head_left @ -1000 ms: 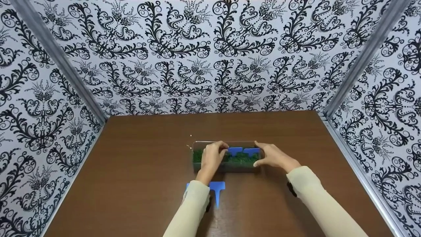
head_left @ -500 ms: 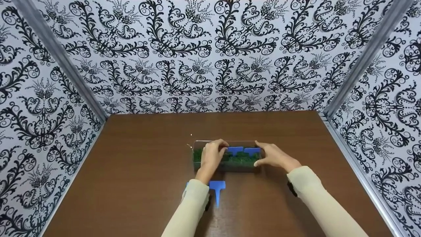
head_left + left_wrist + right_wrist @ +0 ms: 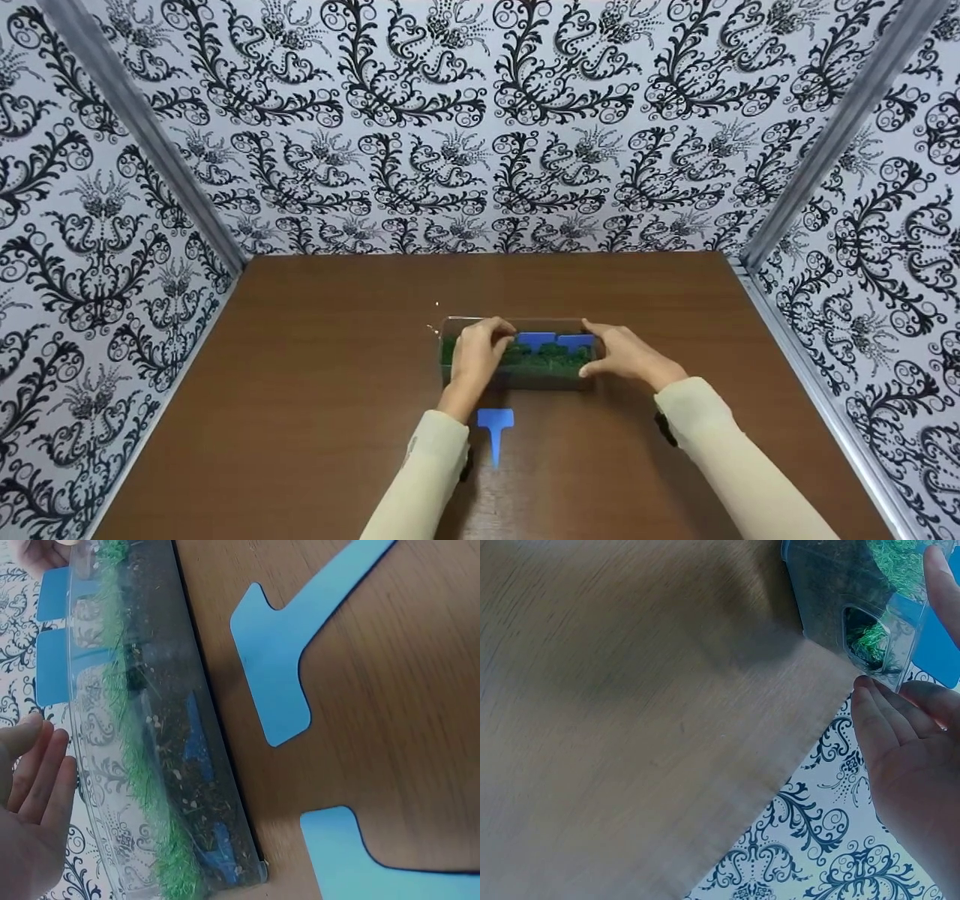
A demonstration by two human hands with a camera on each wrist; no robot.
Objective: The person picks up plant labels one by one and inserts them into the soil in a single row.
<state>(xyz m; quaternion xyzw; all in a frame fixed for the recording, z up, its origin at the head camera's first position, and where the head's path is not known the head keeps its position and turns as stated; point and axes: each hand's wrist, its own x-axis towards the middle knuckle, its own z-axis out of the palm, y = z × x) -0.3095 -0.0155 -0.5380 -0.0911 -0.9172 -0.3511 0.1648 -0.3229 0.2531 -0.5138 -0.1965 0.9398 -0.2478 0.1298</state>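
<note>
Clear container (image 3: 551, 382) partly hidden behind both hands (image 3: 476, 352) (image 3: 626, 355).

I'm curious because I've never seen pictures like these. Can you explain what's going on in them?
There's no machine working here, just a person's bare left hand and bare right hand, with cream sleeves. The wide picture comes from a camera on the person's head, looking down. The other two come from cameras on the wrists.

On the brown wood-grain table sits a long, clear plastic box with green, grass-like strands inside. Two flat blue tags stick up from it. Two more blue tags lie on the table; one is T-shaped. The right hand holds one end of the box. The left hand is at the box; I can't see anything in it.
</note>
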